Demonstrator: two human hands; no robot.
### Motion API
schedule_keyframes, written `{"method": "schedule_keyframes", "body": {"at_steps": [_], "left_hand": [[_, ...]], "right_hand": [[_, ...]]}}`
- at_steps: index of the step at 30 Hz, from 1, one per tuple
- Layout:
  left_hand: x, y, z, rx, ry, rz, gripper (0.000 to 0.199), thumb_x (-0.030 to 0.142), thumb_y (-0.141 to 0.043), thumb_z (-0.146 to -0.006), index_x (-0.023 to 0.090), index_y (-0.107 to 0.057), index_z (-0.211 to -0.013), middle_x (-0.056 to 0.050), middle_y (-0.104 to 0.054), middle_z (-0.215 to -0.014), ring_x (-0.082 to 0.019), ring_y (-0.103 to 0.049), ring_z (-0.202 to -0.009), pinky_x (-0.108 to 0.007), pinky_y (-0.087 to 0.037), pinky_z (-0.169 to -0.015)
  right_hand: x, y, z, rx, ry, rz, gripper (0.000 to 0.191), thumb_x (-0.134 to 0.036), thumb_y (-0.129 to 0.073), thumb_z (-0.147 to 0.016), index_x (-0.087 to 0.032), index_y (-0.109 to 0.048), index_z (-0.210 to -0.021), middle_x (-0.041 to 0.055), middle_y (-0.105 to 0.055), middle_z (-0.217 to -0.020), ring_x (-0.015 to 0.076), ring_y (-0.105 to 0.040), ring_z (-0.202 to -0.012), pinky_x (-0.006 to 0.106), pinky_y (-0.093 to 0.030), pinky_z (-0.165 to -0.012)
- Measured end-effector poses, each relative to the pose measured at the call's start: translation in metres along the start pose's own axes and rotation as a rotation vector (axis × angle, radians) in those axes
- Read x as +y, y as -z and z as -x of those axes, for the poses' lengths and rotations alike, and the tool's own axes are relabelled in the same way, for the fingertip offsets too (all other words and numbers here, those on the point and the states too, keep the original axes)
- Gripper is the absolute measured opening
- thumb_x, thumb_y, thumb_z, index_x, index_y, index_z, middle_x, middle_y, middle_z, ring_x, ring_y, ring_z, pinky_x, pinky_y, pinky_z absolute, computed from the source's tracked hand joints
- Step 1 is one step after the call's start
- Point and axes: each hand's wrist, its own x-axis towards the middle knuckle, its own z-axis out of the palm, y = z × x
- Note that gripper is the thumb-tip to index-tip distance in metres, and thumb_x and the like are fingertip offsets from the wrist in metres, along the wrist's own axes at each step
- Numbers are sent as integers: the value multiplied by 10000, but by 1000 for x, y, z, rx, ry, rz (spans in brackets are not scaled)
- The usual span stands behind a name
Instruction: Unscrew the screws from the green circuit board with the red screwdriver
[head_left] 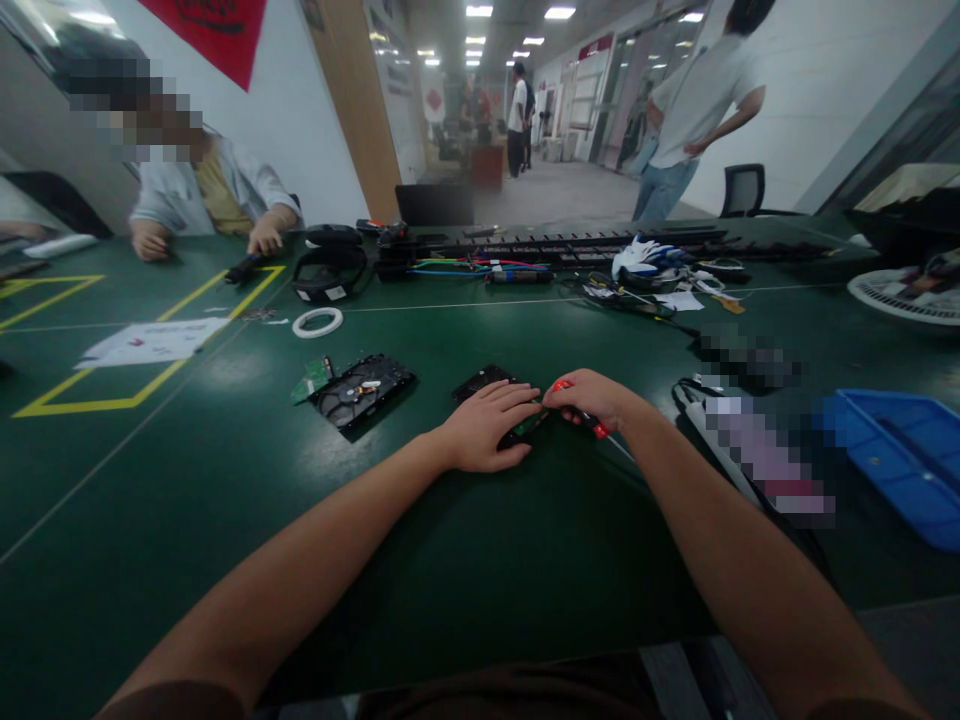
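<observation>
My left hand lies flat with its fingers stretched over a black hard drive, pressing on it; part of its green circuit board shows beside the thumb. At the drive's right edge, my right hand is closed round a screwdriver with a red and black handle. The screwdriver's metal shaft points down to the right, away from the drive. Further left on the green table sits an opened black drive case, with a loose green circuit board at its left side.
A white ring and a black headset lie beyond the opened case. Cables and dark rails line the back. To the right are a blue tray and a phone-like blurred item. A person sits across at the left.
</observation>
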Motion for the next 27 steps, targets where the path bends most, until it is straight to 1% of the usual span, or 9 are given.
{"method": "schedule_keyframes", "body": {"at_steps": [8,12,20,27], "left_hand": [[1,1,0,5,0,-6,694,503,-629,-1002,184,-492,-1604,-162,-463,-1711,-325,-421,-1613,-568,-283,-1361],[1,0,0,3,2,2,708,512,-640,-997,197,-486,-1612,-159,-470,-1707,-332,-420,-1613,-578,-279,-1363],[0,0,0,6,-7,-2,708,511,-638,-997,190,-488,-1610,-166,-462,-1711,-334,-421,-1612,-579,-285,-1358],[1,1,1,5,1,11,706,506,-642,-994,210,-484,-1615,-154,-467,-1709,-332,-420,-1613,-582,-287,-1357]], "right_hand": [[3,0,-2,-7,8,-9,64,-194,-749,-798,-156,-711,-764,-5,-610,-603,109,-516,-546,241,-373,-489],[5,1,-4,-12,16,-9,78,-206,-760,-797,-154,-714,-763,4,-630,-635,109,-525,-561,242,-374,-494],[2,1,-2,-14,10,-1,91,-200,-742,-786,-158,-692,-723,0,-606,-589,114,-516,-534,250,-362,-490],[1,-1,-1,-22,13,-5,101,-204,-739,-781,-163,-680,-710,-10,-584,-564,109,-500,-524,246,-350,-482]]}}
